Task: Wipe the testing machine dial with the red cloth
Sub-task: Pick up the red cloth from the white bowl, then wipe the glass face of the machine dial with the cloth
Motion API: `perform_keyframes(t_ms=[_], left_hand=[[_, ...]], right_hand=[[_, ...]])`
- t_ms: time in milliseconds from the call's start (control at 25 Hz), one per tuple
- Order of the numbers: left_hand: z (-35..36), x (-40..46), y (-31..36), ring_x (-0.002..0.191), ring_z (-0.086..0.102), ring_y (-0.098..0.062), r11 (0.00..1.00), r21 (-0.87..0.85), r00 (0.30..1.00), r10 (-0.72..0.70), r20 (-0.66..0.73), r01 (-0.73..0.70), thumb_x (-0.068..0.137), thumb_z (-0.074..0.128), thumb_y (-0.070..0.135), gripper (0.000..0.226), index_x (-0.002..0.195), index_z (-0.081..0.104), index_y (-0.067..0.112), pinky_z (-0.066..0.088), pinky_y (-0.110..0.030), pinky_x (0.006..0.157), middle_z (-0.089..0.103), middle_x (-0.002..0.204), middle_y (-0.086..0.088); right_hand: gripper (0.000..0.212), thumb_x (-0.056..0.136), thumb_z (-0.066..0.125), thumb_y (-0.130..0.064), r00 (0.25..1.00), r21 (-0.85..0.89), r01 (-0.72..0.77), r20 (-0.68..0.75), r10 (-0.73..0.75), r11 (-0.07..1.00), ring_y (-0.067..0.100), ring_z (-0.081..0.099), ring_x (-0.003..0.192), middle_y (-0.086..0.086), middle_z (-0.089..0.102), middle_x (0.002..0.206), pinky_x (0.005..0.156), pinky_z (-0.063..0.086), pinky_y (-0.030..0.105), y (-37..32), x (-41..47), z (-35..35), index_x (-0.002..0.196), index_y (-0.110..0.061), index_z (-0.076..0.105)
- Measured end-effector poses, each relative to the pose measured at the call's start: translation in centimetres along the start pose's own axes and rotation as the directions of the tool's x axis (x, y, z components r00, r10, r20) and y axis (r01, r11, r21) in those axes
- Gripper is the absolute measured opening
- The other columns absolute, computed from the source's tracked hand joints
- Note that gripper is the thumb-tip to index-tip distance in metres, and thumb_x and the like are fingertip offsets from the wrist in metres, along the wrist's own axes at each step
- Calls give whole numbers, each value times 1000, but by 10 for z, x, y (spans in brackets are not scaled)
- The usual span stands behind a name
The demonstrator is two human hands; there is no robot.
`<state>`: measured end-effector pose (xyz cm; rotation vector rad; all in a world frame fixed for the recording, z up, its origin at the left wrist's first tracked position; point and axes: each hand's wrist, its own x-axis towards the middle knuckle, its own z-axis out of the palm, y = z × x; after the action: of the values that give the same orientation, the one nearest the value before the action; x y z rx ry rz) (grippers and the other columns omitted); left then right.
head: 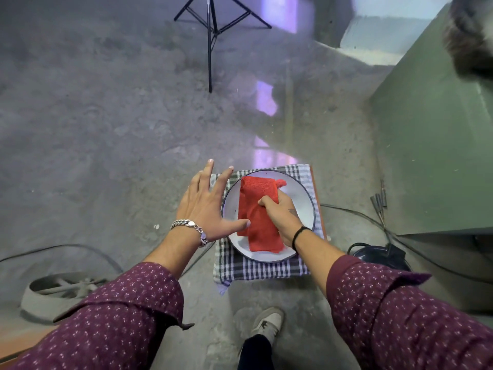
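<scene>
A small worktop (321, 209) stands on the grey concrete floor (106, 129), covered by a checked cloth (266, 271). On the cloth rests a white plate (298, 193) with a dark rim.

Our left hand (206, 206) spread at plate's (301, 194) left rim, blocking approach from that side. Green machine body (432, 145) walls off our right. Cables (373, 217) and dark round object (378, 256) crowd floor right of stool. Tripod legs (210, 36) stand far ahead. Broad bare concrete floor (93, 129) open to left and ahead.
</scene>
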<state>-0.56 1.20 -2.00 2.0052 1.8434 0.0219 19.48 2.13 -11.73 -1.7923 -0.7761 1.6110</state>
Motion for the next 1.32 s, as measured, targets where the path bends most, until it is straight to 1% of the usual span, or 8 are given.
perform_keyframes(t_ms=[80, 200, 400, 560, 800, 1040, 1160, 1320], left_hand=[[-22, 1, 18, 167, 11, -37, 999, -14, 999, 36, -14, -36, 58, 77, 94, 140, 172, 9, 51, 32, -60, 128, -10, 185, 1], [-61, 3, 55, 167, 12, -36, 993, -23, 992, 116, -57, -118, 56, 74, 97, 142, 173, 9, 50, 31, -58, 129, -11, 185, 2], [-137, 5, 148, 166, 14, -35, 944, 17, 929, 329, -167, -331, 54, 64, 106, 145, 174, 10, 46, 33, -55, 129, -6, 186, -3], [-200, -7, 249, 167, 13, -37, 865, 58, 834, 496, -240, -498, 51, 59, 110, 147, 174, 8, 47, 29, -55, 132, -7, 185, -3], [-275, -60, 400, 166, 17, -35, 693, 124, 618, 698, -362, -710, 51, 61, 111, 146, 173, 12, 47, 32, -56, 131, -2, 185, -2], [-305, -147, 554, 163, 23, -38, 474, 193, 371, 837, -403, -859, 48, 53, 115, 146, 172, 12, 48, 34, -60, 129, 5, 184, -6], [-301, -202, 623, 165, 21, -38, 382, 207, 281, 876, -393, -901, 52, 65, 106, 144, 172, 12, 48, 35, -61, 129, 3, 184, -4], [-284, -280, 708, 165, 20, -41, 246, 226, 152, 918, -366, -942, 55, 71, 103, 146, 174, 9, 45, 34, -63, 129, 2, 185, -7]], right_hand=[[20, 96, 65, -9, 999, 164, 11, 49, -19, 986, 38, 75, 95, 17, 80, 102, 94, 61, 50, -24, -14, -14, 109, -21, 75], [29, 93, 68, -9, 991, 329, 99, 47, -121, 939, 27, 79, 99, 12, 82, 112, 91, 67, 42, -71, -43, -44, 120, -19, 74], [28, 100, 75, -9, 931, 312, 365, -148, -335, 877, 23, 81, 99, 1, 86, 107, 89, 70, 44, -165, -115, -129, 121, -27, 73], [26, 107, 72, -6, 837, 229, 536, -267, -477, 813, 16, 82, 99, -5, 88, 106, 85, 68, 33, -229, -196, -219, 125, -24, 73], [25, 106, 72, -4, 656, 194, 720, -504, -562, 667, 15, 84, 95, -1, 89, 106, 83, 71, 34, -283, -334, -350, 127, -18, 75], [26, 105, 74, -9, 429, 29, 813, -707, -563, 582, 15, 84, 92, -4, 88, 102, 74, 69, 32, -270, -487, -481, 122, -30, 76], [26, 96, 79, -22, 337, -39, 828, -763, -551, 560, 25, 84, 100, 3, 88, 111, 88, 70, 47, -243, -564, -535, 119, -35, 77], [28, 100, 78, -24, 232, -118, 822, -824, -517, 556, 25, 85, 105, 2, 88, 115, 97, 67, 48, -189, -661, -607, 126, -33, 74]])
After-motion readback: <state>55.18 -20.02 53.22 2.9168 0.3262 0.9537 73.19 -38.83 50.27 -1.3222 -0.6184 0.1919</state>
